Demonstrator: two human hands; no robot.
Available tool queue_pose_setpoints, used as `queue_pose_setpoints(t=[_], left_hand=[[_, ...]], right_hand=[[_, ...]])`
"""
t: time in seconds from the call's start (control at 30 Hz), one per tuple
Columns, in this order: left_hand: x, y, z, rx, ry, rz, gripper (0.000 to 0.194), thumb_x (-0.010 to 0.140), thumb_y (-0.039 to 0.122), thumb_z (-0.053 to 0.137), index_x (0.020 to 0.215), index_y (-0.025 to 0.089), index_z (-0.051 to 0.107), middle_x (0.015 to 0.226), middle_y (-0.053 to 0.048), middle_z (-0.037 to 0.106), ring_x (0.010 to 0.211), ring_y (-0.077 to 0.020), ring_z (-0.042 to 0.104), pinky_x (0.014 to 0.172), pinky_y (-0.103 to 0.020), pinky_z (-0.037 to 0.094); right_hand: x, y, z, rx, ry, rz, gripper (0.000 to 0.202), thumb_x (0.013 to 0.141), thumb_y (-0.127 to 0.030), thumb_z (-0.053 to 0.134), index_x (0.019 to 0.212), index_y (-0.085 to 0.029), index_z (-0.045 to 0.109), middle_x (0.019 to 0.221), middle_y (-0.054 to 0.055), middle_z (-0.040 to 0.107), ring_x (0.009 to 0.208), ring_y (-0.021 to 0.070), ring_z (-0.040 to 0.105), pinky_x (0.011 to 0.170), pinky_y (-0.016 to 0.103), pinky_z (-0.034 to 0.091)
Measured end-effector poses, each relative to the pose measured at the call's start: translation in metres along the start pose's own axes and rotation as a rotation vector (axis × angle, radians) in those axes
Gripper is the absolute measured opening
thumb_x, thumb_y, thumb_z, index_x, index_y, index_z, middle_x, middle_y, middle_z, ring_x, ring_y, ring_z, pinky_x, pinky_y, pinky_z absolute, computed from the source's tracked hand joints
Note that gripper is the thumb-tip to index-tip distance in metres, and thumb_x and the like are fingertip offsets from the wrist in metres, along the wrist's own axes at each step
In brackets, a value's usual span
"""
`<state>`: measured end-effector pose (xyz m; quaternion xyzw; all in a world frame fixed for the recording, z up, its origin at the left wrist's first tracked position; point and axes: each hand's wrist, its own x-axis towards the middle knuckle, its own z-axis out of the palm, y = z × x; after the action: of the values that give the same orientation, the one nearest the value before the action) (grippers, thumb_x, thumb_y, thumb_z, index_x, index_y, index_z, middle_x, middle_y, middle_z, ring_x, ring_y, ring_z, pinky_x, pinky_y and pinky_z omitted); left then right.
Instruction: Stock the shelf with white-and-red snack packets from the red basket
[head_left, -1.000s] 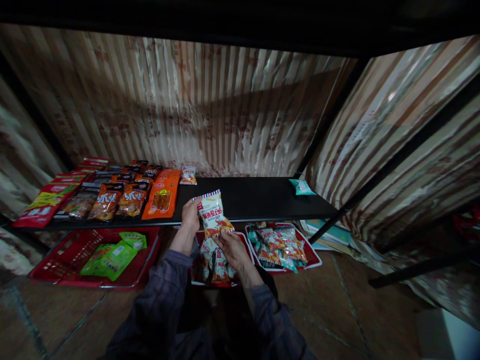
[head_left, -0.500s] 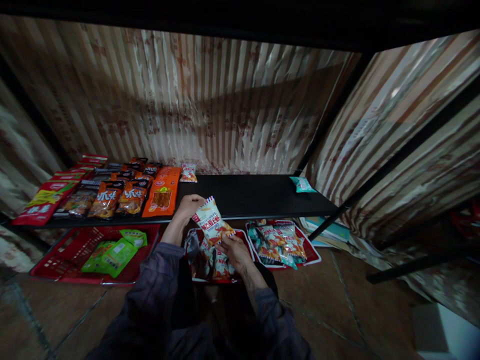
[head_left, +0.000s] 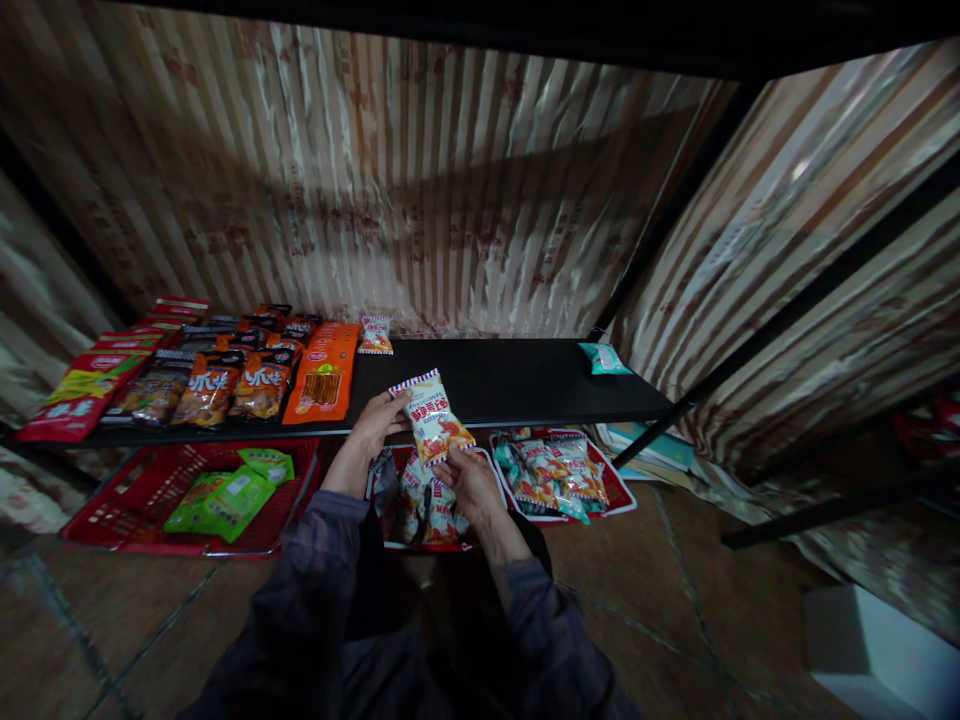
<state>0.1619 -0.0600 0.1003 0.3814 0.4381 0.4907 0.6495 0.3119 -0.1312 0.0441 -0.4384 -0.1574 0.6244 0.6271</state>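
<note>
A white and orange snack bag (head_left: 432, 420) is held between both hands over the middle red basket (head_left: 373, 490). My left hand (head_left: 378, 422) has its fingers closed on the bag's upper left side. At the lower right corner, my right hand (head_left: 471, 482) pinches the same bag. Several similar bags (head_left: 439, 512) lie in the basket below. On the black shelf (head_left: 480, 375), one small white and orange bag (head_left: 376, 335) rests at the back, beside an orange packet (head_left: 323, 373).
Red packets (head_left: 90, 388) and dark orange packets (head_left: 262, 383) fill the shelf's left part. A teal bag (head_left: 604, 359) lies at its right end. Green packets (head_left: 232, 500) are in the left red basket (head_left: 127, 500); the right basket (head_left: 624, 497) holds mixed bags. A black post (head_left: 667, 430) slants at right.
The bag in my hands has turned more upright and moved slightly up. My left hand's fingers have shifted on its left side. The view has tilted slightly.
</note>
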Motion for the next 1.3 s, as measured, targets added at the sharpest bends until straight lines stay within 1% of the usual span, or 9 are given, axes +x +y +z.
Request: queue_pose_setpoints(t=[0.17, 0.3, 0.4, 0.6, 0.9, 1.03, 1.13, 1.23, 1.3], left_hand=[[0.000, -0.011, 0.007, -0.104, 0.086, -0.015, 0.031, 0.060, 0.032, 0.075, 0.081, 0.015, 0.061, 0.072, -0.003, 0.067, 0.061, -0.0120, 0.061, 0.061, -0.025, 0.048], [0.002, -0.010, 0.011, -0.114, 0.121, 0.014, 0.028, 0.059, 0.030, 0.074, 0.079, 0.015, 0.061, 0.070, -0.003, 0.067, 0.060, -0.0122, 0.060, 0.061, -0.026, 0.047], [0.002, -0.009, 0.012, -0.116, 0.140, 0.031, 0.028, 0.057, 0.031, 0.075, 0.076, 0.015, 0.061, 0.068, -0.002, 0.066, 0.059, -0.0122, 0.059, 0.060, -0.026, 0.046], [0.003, -0.012, 0.011, -0.122, 0.177, 0.041, 0.027, 0.055, 0.032, 0.075, 0.069, 0.014, 0.060, 0.063, -0.002, 0.064, 0.056, -0.0122, 0.057, 0.058, -0.026, 0.046], [0.005, -0.017, 0.015, -0.125, 0.238, 0.028, 0.029, 0.055, 0.035, 0.075, 0.066, 0.015, 0.057, 0.057, 0.000, 0.061, 0.051, -0.0108, 0.054, 0.051, -0.023, 0.042], [0.011, -0.024, 0.012, -0.136, 0.262, -0.002, 0.031, 0.053, 0.036, 0.075, 0.063, 0.015, 0.054, 0.054, 0.002, 0.058, 0.047, -0.0107, 0.052, 0.048, -0.024, 0.041], [0.012, -0.027, 0.010, -0.123, 0.257, 0.000, 0.029, 0.055, 0.035, 0.075, 0.063, 0.015, 0.055, 0.056, 0.001, 0.059, 0.049, -0.0108, 0.053, 0.049, -0.023, 0.041], [0.010, -0.026, 0.009, -0.082, 0.231, 0.036, 0.029, 0.056, 0.035, 0.075, 0.067, 0.015, 0.057, 0.062, 0.000, 0.061, 0.055, -0.0109, 0.057, 0.054, -0.023, 0.044], [0.008, -0.023, 0.010, -0.080, 0.220, 0.045, 0.029, 0.057, 0.033, 0.075, 0.072, 0.016, 0.058, 0.066, -0.001, 0.062, 0.058, -0.0105, 0.057, 0.057, -0.023, 0.045]], right_hand=[[0.001, 0.006, 0.003, 0.025, -0.047, -0.034, 0.033, 0.050, -0.027, 0.085, 0.070, -0.017, 0.060, 0.066, -0.003, 0.066, 0.060, 0.0105, 0.063, 0.062, 0.025, 0.057], [0.000, 0.007, 0.002, -0.022, -0.034, -0.041, 0.034, 0.051, -0.026, 0.085, 0.075, -0.018, 0.063, 0.074, -0.002, 0.068, 0.063, 0.0091, 0.063, 0.060, 0.020, 0.055], [-0.001, 0.007, 0.003, -0.056, -0.021, -0.056, 0.032, 0.052, -0.026, 0.084, 0.074, -0.017, 0.063, 0.071, -0.001, 0.067, 0.058, 0.0081, 0.061, 0.055, 0.018, 0.053], [-0.008, 0.005, 0.010, -0.035, -0.020, -0.105, 0.036, 0.048, -0.027, 0.085, 0.075, -0.018, 0.063, 0.066, -0.004, 0.064, 0.054, 0.0065, 0.057, 0.050, 0.017, 0.053], [-0.018, 0.007, 0.015, 0.032, -0.042, -0.113, 0.035, 0.046, -0.021, 0.085, 0.071, -0.018, 0.059, 0.063, -0.006, 0.060, 0.059, 0.0076, 0.058, 0.058, 0.020, 0.054], [-0.020, 0.006, 0.016, -0.020, -0.052, -0.110, 0.036, 0.047, -0.024, 0.083, 0.070, -0.019, 0.056, 0.060, -0.007, 0.057, 0.053, 0.0072, 0.056, 0.050, 0.018, 0.050], [-0.019, 0.009, 0.015, -0.109, -0.057, -0.188, 0.034, 0.052, -0.028, 0.081, 0.075, -0.020, 0.057, 0.059, -0.007, 0.057, 0.051, 0.0076, 0.054, 0.047, 0.018, 0.046], [-0.017, 0.010, 0.011, -0.279, -0.064, -0.338, 0.030, 0.059, -0.031, 0.075, 0.082, -0.022, 0.057, 0.066, -0.005, 0.061, 0.054, 0.0100, 0.055, 0.052, 0.021, 0.046], [-0.016, 0.009, 0.007, -0.437, -0.051, -0.458, 0.024, 0.064, -0.032, 0.071, 0.081, -0.023, 0.057, 0.067, -0.005, 0.062, 0.057, 0.0115, 0.054, 0.055, 0.022, 0.045]])
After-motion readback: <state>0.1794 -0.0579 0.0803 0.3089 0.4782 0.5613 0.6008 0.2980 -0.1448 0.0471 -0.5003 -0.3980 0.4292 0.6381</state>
